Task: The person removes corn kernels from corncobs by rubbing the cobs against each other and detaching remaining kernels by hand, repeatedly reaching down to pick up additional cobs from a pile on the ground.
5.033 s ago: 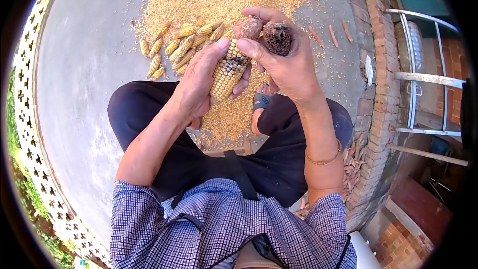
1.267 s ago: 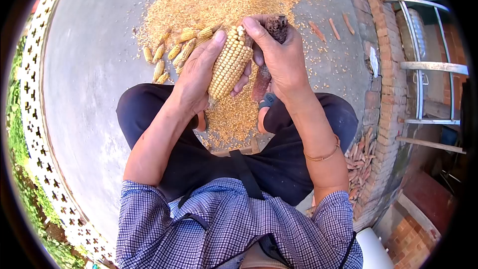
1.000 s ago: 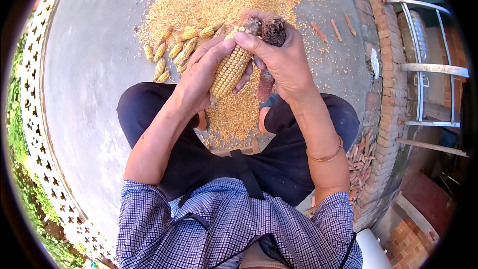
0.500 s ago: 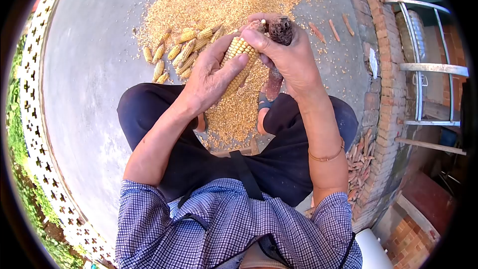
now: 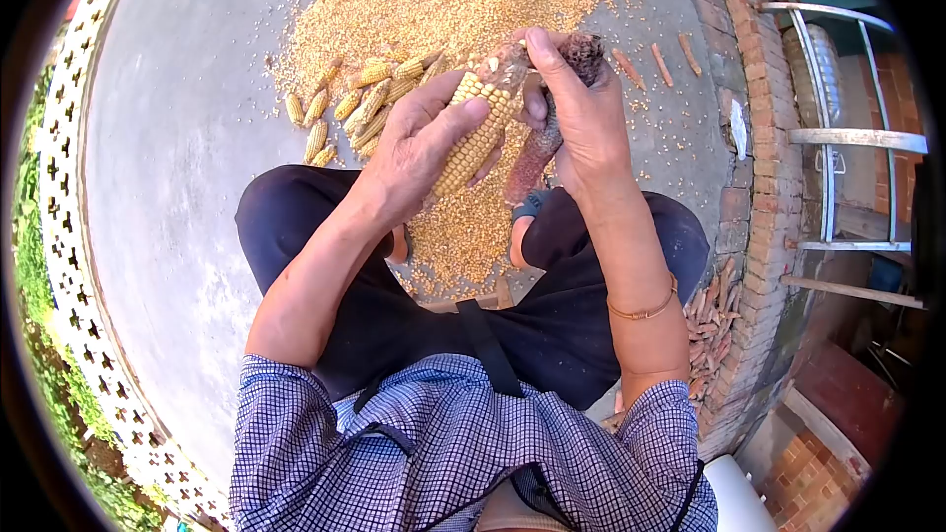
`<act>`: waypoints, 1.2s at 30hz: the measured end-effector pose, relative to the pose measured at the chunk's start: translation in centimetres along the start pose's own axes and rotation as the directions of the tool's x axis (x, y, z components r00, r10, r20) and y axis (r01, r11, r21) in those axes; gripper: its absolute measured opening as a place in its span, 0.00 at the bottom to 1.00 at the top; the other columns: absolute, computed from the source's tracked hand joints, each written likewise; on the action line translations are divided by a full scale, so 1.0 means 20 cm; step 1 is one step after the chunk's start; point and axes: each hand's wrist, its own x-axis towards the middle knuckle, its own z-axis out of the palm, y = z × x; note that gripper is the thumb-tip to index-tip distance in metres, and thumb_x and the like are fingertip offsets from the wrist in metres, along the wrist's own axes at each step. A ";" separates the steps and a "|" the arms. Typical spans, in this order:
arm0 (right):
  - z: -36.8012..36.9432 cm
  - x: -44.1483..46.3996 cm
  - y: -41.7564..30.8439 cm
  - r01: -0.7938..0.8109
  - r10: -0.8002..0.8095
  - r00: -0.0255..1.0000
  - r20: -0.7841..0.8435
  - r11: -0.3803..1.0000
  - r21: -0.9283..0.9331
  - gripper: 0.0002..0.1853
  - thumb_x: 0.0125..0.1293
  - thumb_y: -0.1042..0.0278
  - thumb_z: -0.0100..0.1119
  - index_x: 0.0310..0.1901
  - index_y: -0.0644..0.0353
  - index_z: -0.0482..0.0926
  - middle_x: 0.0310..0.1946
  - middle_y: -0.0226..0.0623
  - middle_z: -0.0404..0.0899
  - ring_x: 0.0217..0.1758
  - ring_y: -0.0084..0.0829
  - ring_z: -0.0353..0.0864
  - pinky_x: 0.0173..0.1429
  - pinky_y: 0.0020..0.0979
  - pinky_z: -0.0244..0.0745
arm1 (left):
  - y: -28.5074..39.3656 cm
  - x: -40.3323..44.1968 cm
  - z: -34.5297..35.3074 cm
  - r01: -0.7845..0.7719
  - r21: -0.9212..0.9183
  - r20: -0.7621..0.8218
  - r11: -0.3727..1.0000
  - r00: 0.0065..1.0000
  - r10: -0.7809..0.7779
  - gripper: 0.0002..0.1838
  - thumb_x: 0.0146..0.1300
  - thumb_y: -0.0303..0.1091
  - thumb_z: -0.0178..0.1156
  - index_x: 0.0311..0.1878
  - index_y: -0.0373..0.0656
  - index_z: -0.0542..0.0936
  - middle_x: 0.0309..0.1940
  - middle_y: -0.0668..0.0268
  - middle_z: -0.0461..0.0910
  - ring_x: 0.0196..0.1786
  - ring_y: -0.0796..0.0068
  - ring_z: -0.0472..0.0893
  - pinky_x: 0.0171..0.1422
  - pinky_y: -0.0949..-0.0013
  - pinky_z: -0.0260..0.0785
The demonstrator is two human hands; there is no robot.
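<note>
Grey floor (image 5: 177,207) | left hand (image 5: 409,150): corn ear (image 5: 475,138) | right hand (image 5: 588,118): bare cob (image 5: 535,156)

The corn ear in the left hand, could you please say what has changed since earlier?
Since half a second ago, the right hand has lifted its thumb up and rightward, uncovering more of the corn ear. The earlier dark patch no longer shows. The left hand still holds the ear, the right hand the bare cob; the loose ears stayed put.
</note>
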 end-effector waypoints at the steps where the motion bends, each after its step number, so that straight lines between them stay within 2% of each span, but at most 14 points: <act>1: -0.01 0.01 0.00 -0.026 0.027 0.999 -0.017 0.999 0.035 0.12 0.66 0.60 0.67 0.43 0.60 0.83 0.32 0.29 0.82 0.24 0.16 0.70 0.27 0.21 0.63 | 0.02 0.00 0.01 0.032 -0.101 -0.004 0.994 0.999 -0.033 0.28 0.70 0.48 0.53 0.61 0.33 0.69 0.37 0.57 0.77 0.27 0.75 0.77 0.27 0.76 0.69; 2: -0.02 0.01 -0.02 -0.005 0.004 1.000 -0.008 0.997 -0.073 0.13 0.66 0.61 0.67 0.45 0.60 0.83 0.35 0.29 0.83 0.30 0.17 0.74 0.31 0.22 0.67 | 0.06 -0.01 0.01 0.059 -0.207 0.037 0.977 0.998 -0.052 0.28 0.70 0.49 0.52 0.60 0.33 0.70 0.35 0.57 0.77 0.25 0.75 0.76 0.26 0.76 0.68; 4: -0.01 0.01 -0.01 0.078 -0.080 0.997 -0.017 0.993 -0.093 0.15 0.64 0.59 0.69 0.45 0.62 0.83 0.33 0.29 0.81 0.31 0.18 0.76 0.32 0.22 0.71 | 0.09 -0.01 0.03 0.150 -0.412 0.070 0.899 0.989 -0.132 0.29 0.71 0.53 0.49 0.57 0.33 0.70 0.34 0.57 0.75 0.22 0.75 0.73 0.21 0.76 0.65; 6: -0.02 0.01 -0.01 0.097 -0.094 0.995 0.040 0.991 -0.091 0.17 0.63 0.59 0.70 0.46 0.63 0.83 0.34 0.32 0.81 0.36 0.20 0.77 0.37 0.24 0.74 | 0.08 -0.01 0.01 0.198 -0.490 0.115 0.849 0.980 -0.163 0.30 0.71 0.55 0.48 0.57 0.33 0.70 0.34 0.57 0.75 0.21 0.76 0.72 0.20 0.78 0.64; 7: -0.02 0.01 -0.01 0.101 -0.096 0.993 0.070 0.992 -0.070 0.18 0.62 0.58 0.70 0.47 0.63 0.83 0.34 0.31 0.82 0.35 0.19 0.78 0.35 0.23 0.74 | 0.07 0.00 -0.01 0.223 -0.527 0.139 0.820 0.975 -0.175 0.30 0.71 0.55 0.47 0.57 0.33 0.69 0.34 0.57 0.74 0.21 0.77 0.72 0.19 0.78 0.64; 8: -0.02 0.00 -0.01 0.104 -0.099 0.990 0.100 0.993 -0.051 0.19 0.62 0.58 0.70 0.48 0.64 0.82 0.35 0.31 0.82 0.33 0.19 0.78 0.34 0.23 0.74 | 0.04 0.00 -0.03 0.233 -0.614 0.208 0.754 0.969 -0.130 0.27 0.74 0.51 0.42 0.53 0.32 0.73 0.34 0.54 0.78 0.23 0.71 0.75 0.22 0.73 0.66; 11: -0.01 -0.01 -0.02 0.129 -0.115 0.978 0.172 0.989 -0.075 0.21 0.62 0.59 0.70 0.51 0.65 0.80 0.34 0.31 0.81 0.27 0.18 0.78 0.28 0.20 0.73 | 0.04 0.00 -0.03 0.257 -0.653 0.247 0.712 0.962 -0.121 0.28 0.75 0.52 0.40 0.53 0.32 0.73 0.35 0.54 0.78 0.23 0.71 0.75 0.21 0.73 0.66; 17: 0.05 -0.05 -0.01 0.197 -0.186 0.967 0.176 0.980 -0.043 0.22 0.61 0.63 0.72 0.51 0.67 0.78 0.31 0.30 0.81 0.20 0.17 0.77 0.21 0.17 0.71 | 0.04 0.01 -0.01 0.278 -0.603 0.223 0.747 0.959 -0.177 0.27 0.75 0.51 0.38 0.51 0.33 0.72 0.33 0.54 0.77 0.21 0.72 0.74 0.21 0.73 0.67; 23: 0.05 -0.01 0.06 0.291 -0.286 0.956 0.071 0.954 -0.069 0.18 0.62 0.63 0.71 0.47 0.66 0.79 0.29 0.28 0.80 0.25 0.16 0.77 0.26 0.19 0.72 | 0.05 0.00 0.06 0.088 -0.200 0.109 0.976 0.992 -0.067 0.25 0.75 0.49 0.42 0.54 0.33 0.71 0.30 0.58 0.76 0.21 0.75 0.74 0.20 0.76 0.65; 24: 0.05 -0.02 0.05 0.295 -0.290 0.955 0.062 0.951 -0.088 0.18 0.62 0.63 0.71 0.46 0.66 0.80 0.29 0.28 0.80 0.27 0.16 0.77 0.27 0.20 0.72 | 0.04 -0.01 0.06 0.101 -0.272 0.109 0.957 0.991 -0.074 0.24 0.75 0.48 0.43 0.55 0.33 0.72 0.30 0.59 0.76 0.21 0.76 0.74 0.21 0.76 0.64; 27: 0.03 -0.04 -0.06 0.053 -0.051 0.996 0.069 0.998 -0.033 0.15 0.64 0.61 0.69 0.45 0.64 0.81 0.28 0.27 0.79 0.27 0.15 0.74 0.28 0.20 0.70 | 0.08 0.00 0.07 0.102 -0.285 0.145 0.953 0.988 -0.062 0.24 0.75 0.49 0.43 0.54 0.34 0.73 0.30 0.59 0.76 0.21 0.76 0.73 0.22 0.76 0.64; 31: -0.03 0.00 -0.04 0.087 -0.084 0.993 0.081 0.995 -0.045 0.14 0.65 0.60 0.68 0.45 0.63 0.83 0.26 0.25 0.78 0.22 0.14 0.68 0.23 0.19 0.65 | 0.06 0.00 0.05 0.122 -0.344 0.150 0.931 0.986 -0.074 0.24 0.75 0.49 0.43 0.53 0.34 0.73 0.30 0.59 0.77 0.22 0.76 0.74 0.23 0.75 0.65; 32: -0.05 -0.01 -0.07 0.044 -0.039 0.992 0.121 0.998 -0.045 0.15 0.64 0.61 0.69 0.46 0.63 0.82 0.27 0.25 0.79 0.24 0.14 0.71 0.26 0.19 0.68 | 0.05 0.00 0.05 0.131 -0.357 0.152 0.925 0.985 -0.081 0.24 0.75 0.49 0.43 0.53 0.34 0.73 0.30 0.59 0.77 0.22 0.76 0.74 0.23 0.74 0.66; 36: 0.01 -0.03 -0.06 0.264 -0.234 0.958 0.163 0.944 -0.196 0.18 0.62 0.64 0.71 0.50 0.65 0.80 0.28 0.26 0.79 0.29 0.15 0.76 0.34 0.20 0.74 | 0.05 0.02 0.03 0.097 -0.292 0.150 0.952 0.987 -0.055 0.24 0.75 0.48 0.43 0.55 0.34 0.72 0.31 0.59 0.77 0.25 0.75 0.75 0.26 0.73 0.67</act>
